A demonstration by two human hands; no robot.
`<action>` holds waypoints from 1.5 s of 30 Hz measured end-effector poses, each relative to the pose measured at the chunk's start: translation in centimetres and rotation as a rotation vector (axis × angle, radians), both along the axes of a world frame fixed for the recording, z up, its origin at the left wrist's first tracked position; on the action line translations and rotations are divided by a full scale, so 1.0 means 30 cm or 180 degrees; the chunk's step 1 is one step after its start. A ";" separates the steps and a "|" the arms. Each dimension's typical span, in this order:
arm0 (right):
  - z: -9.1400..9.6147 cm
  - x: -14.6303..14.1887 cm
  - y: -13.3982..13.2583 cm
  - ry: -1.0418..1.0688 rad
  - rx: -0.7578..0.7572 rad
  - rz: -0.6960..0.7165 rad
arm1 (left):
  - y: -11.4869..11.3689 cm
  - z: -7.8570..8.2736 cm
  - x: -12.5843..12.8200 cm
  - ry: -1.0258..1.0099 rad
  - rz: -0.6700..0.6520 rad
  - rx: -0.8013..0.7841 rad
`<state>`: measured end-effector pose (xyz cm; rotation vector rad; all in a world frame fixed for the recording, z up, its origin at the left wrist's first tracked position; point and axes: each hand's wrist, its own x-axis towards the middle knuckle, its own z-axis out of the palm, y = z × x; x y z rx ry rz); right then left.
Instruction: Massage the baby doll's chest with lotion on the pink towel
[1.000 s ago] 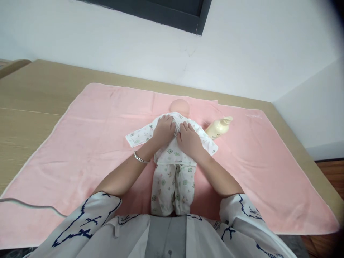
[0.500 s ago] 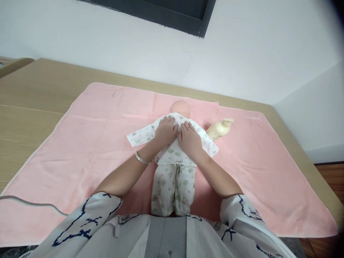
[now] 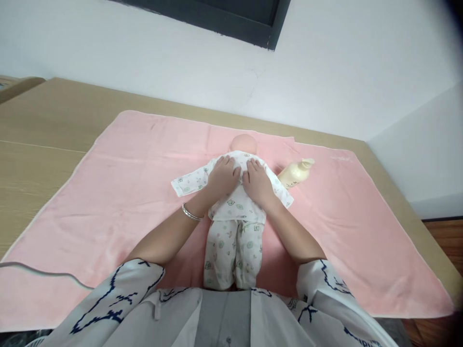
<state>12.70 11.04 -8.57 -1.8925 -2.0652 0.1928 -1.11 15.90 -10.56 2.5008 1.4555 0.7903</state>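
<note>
The pink mat (image 3: 347,221) bears a doll (image 3: 237,208) beside a bottle (image 3: 294,174), contents hidden.

The left fingers (image 3: 224,163) and right fingers (image 3: 254,166) rested side by side on the doll (image 3: 237,208), its head (image 3: 243,143) just beyond them, its legs (image 3: 220,250) on their near side. Right of them was the bottle (image 3: 294,174); far left and nearer, the cable (image 3: 47,273). Under these lay the mat (image 3: 347,226), on the desk (image 3: 39,120).
</note>
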 end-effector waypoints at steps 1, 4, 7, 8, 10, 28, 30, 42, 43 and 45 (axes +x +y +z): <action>0.005 -0.014 -0.017 -0.0011 0.0000 0.0043 | 0.011 -0.009 -0.002 -0.0015 0.0037 0.0026; 0.019 -0.033 -0.044 -0.0031 0.0039 0.0206 | 0.022 -0.022 -0.003 -0.0054 0.0097 0.0019; 0.015 -0.013 -0.018 0.0097 0.0067 0.0228 | 0.014 -0.020 0.003 -0.0072 0.0125 -0.0028; 0.008 -0.002 -0.002 0.0151 0.0093 0.0190 | 0.010 -0.018 0.006 -0.0086 0.0156 -0.0047; -0.010 0.018 0.030 0.0198 0.0171 0.0040 | 0.006 -0.017 0.011 -0.0111 0.0219 -0.0080; -0.050 0.027 0.046 0.0055 0.0397 -0.0120 | -0.007 -0.001 0.015 -0.0093 0.0202 -0.0122; -0.050 0.025 0.045 0.0051 0.0395 -0.0129 | -0.006 -0.002 0.016 -0.0087 0.0220 -0.0131; -0.025 0.084 0.075 0.0049 0.0070 0.0212 | -0.079 0.019 0.035 0.0121 0.0505 -0.0213; -0.017 0.090 0.076 0.0067 0.0017 0.0240 | -0.091 0.022 0.039 0.0169 0.0515 -0.0198; -0.004 0.089 0.069 0.0064 -0.0041 0.0264 | -0.102 0.027 0.042 0.0200 0.0484 -0.0183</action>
